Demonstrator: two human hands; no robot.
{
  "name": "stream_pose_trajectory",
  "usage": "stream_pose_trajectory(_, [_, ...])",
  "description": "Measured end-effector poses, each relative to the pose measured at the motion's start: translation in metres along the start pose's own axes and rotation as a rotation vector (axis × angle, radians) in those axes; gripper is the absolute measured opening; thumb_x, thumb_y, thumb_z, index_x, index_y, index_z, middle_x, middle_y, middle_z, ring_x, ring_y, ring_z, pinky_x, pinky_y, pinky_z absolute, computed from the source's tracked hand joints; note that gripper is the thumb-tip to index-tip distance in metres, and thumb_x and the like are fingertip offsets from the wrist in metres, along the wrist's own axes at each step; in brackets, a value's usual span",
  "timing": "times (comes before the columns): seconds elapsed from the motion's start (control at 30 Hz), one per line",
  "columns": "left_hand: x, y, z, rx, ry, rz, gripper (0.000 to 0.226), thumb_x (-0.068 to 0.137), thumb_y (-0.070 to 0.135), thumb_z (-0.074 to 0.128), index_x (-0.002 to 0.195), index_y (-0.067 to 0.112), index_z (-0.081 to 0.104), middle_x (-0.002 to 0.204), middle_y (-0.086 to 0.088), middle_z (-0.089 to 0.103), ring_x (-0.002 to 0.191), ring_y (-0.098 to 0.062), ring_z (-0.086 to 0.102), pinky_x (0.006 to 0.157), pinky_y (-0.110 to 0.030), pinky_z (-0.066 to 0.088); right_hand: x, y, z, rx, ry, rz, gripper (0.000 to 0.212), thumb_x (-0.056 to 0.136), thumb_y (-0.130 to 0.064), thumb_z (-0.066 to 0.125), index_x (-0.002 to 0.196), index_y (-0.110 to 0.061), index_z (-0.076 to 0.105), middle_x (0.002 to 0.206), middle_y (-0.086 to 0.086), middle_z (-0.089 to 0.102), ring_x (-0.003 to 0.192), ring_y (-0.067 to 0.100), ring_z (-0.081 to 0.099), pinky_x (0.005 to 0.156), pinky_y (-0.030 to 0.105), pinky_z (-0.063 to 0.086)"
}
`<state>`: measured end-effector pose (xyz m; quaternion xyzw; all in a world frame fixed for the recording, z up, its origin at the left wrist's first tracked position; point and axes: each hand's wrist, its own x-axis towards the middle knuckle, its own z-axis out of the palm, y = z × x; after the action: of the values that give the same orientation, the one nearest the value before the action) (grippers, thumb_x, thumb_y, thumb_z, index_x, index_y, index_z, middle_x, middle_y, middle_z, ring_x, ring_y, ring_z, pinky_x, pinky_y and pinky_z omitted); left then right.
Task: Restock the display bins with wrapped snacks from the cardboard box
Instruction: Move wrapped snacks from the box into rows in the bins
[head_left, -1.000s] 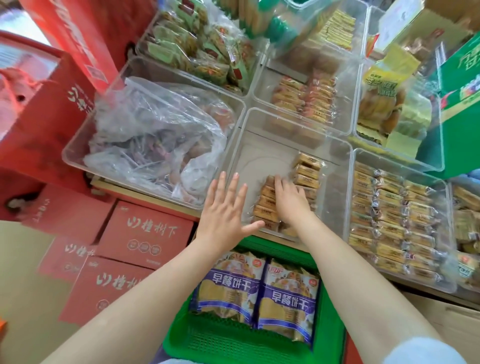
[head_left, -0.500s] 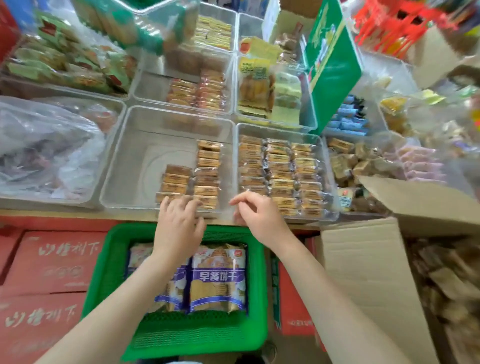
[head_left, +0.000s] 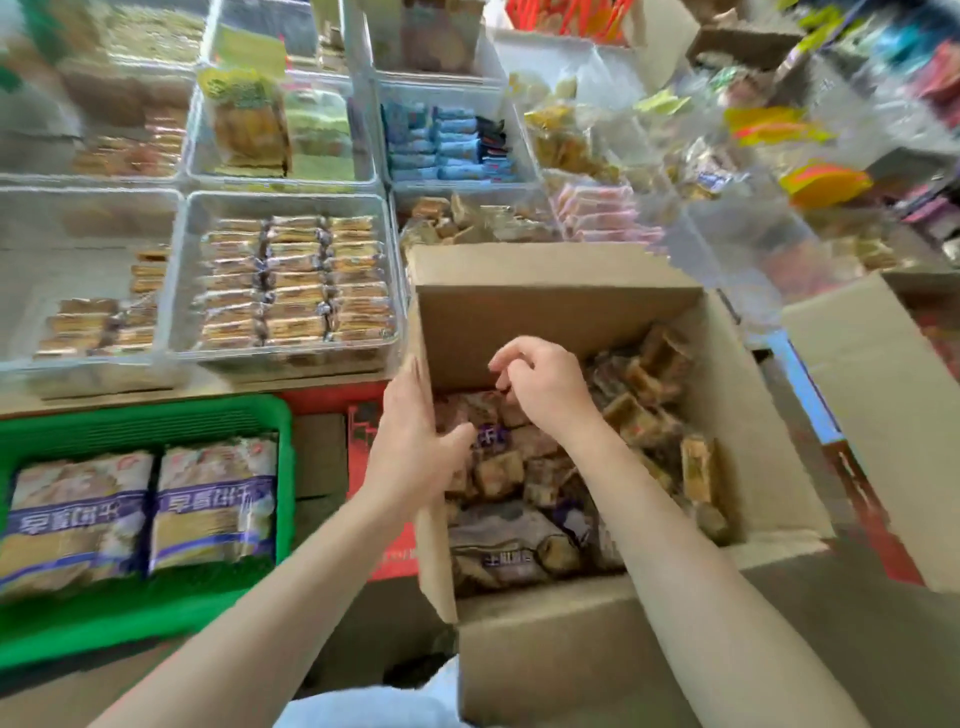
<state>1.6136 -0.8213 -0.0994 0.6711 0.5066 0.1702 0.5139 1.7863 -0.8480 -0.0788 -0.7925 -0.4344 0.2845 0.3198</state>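
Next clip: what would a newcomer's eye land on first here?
Probably the open cardboard box at centre right, heaped with wrapped snacks, with both hands at it: the left hand on its left wall, the right hand curled above the snacks. Then the bright green basket at lower left.

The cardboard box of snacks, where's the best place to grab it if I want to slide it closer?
Probably the left wall's top edge of the cardboard box, coming from above. Its flaps are open, so the rim is exposed; the left hand already rests there, thumb inside. The right hand is over the wrapped snacks.
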Motion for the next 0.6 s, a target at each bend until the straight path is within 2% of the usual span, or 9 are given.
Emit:
stream_pose_trajectory(0.07, [0.003, -0.003, 0.0, -0.056, 0.021, -0.089, 0.088, 0.078, 0.019, 0.062, 0.154, 0.042, 0.023, 0.151, 0.009, 0.045, 0.134, -0.016, 0.049, 0.109, -0.044, 0.044, 0.01, 0.023, 0.0, -0.086, -0.174, 0.103, 0.027, 0.098, -0.013, 0.044, 0.095, -0.021, 0.07, 0.094, -0.002, 0.069, 0.09, 0.018, 0.065, 0.086, 0.038, 0.057])
stream_pose_trajectory(0.13, [0.002, -0.004, -0.003, -0.106, 0.029, -0.126, 0.084, 0.082, 0.01, 0.056, 0.152, 0.048, 0.028, 0.141, 0.012, 0.057, 0.119, -0.017, 0.061, 0.093, -0.036, 0.051, 0.021, 0.036, 0.009, -0.211, -0.389, 0.127, 0.022, 0.101, -0.02, 0.047, 0.102, -0.018, 0.069, 0.105, 0.002, 0.068, 0.095, 0.019, 0.061, 0.083, 0.033, 0.052])
stream_pose_trajectory(0.2, [-0.001, -0.001, -0.004, -0.142, 0.041, -0.107, 0.081, 0.086, 0.003, 0.053, 0.148, 0.051, 0.033, 0.132, 0.017, 0.062, 0.107, -0.009, 0.065, 0.085, -0.03, 0.05, 0.029, 0.044, 0.029, -0.383, -0.576, 0.108, 0.021, 0.104, -0.024, 0.047, 0.101, -0.013, 0.064, 0.096, 0.004, 0.063, 0.089, 0.02, 0.056, 0.072, 0.028, 0.044])
stream_pose_trajectory(0.27, [-0.004, 0.002, -0.002, -0.178, 0.042, -0.099, 0.08, 0.086, 0.004, 0.053, 0.147, 0.053, 0.034, 0.13, 0.022, 0.061, 0.109, -0.002, 0.062, 0.089, -0.029, 0.048, 0.034, 0.052, 0.055, -0.552, -0.691, 0.085, 0.019, 0.103, -0.02, 0.047, 0.106, -0.01, 0.062, 0.092, 0.006, 0.061, 0.086, 0.022, 0.055, 0.064, 0.028, 0.043])
stream_pose_trajectory(0.3, [-0.005, 0.004, -0.001, -0.196, 0.044, -0.093, 0.08, 0.084, 0.007, 0.054, 0.147, 0.053, 0.035, 0.131, 0.023, 0.06, 0.113, -0.001, 0.06, 0.092, -0.028, 0.046, 0.035, 0.058, 0.069, -0.609, -0.735, 0.069, 0.022, 0.102, -0.017, 0.049, 0.117, -0.008, 0.062, 0.101, 0.008, 0.064, 0.087, 0.022, 0.057, 0.064, 0.028, 0.044])
stream_pose_trajectory(0.37, [-0.005, 0.002, 0.001, -0.241, 0.057, -0.083, 0.079, 0.081, 0.009, 0.055, 0.147, 0.05, 0.037, 0.133, 0.025, 0.058, 0.121, 0.002, 0.055, 0.096, -0.023, 0.042, 0.034, 0.071, 0.091, -0.693, -0.821, 0.055, 0.042, 0.099, -0.014, 0.053, 0.14, -0.005, 0.049, 0.119, 0.012, 0.063, 0.095, 0.024, 0.061, 0.07, 0.031, 0.051])
stream_pose_trajectory(0.43, [-0.005, 0.003, 0.002, -0.286, 0.067, -0.085, 0.079, 0.082, 0.008, 0.056, 0.15, 0.042, 0.037, 0.135, 0.025, 0.056, 0.123, 0.005, 0.052, 0.095, -0.017, 0.04, 0.033, 0.086, 0.106, -0.717, -0.855, 0.074, 0.06, 0.098, -0.016, 0.056, 0.152, -0.003, 0.033, 0.134, 0.016, 0.055, 0.112, 0.029, 0.059, 0.089, 0.036, 0.052])
stream_pose_trajectory(0.5, [-0.004, 0.004, 0.002, -0.306, 0.062, -0.077, 0.083, 0.076, 0.015, 0.055, 0.153, 0.038, 0.035, 0.14, 0.02, 0.054, 0.126, 0.003, 0.051, 0.098, -0.017, 0.04, 0.034, 0.099, 0.116, -0.691, -0.861, 0.078, 0.053, 0.096, -0.021, 0.057, 0.146, -0.006, 0.044, 0.133, 0.014, 0.057, 0.116, 0.03, 0.058, 0.097, 0.037, 0.051])
stream_pose_trajectory(0.6, [-0.003, 0.003, 0.001, -0.297, 0.051, -0.083, 0.085, 0.073, 0.02, 0.053, 0.154, 0.035, 0.033, 0.144, 0.015, 0.052, 0.13, -0.002, 0.049, 0.107, -0.025, 0.039, 0.04, 0.113, 0.125, -0.601, -0.832, 0.12, 0.044, 0.09, -0.026, 0.065, 0.131, -0.011, 0.058, 0.123, 0.01, 0.063, 0.104, 0.026, 0.061, 0.09, 0.037, 0.056])
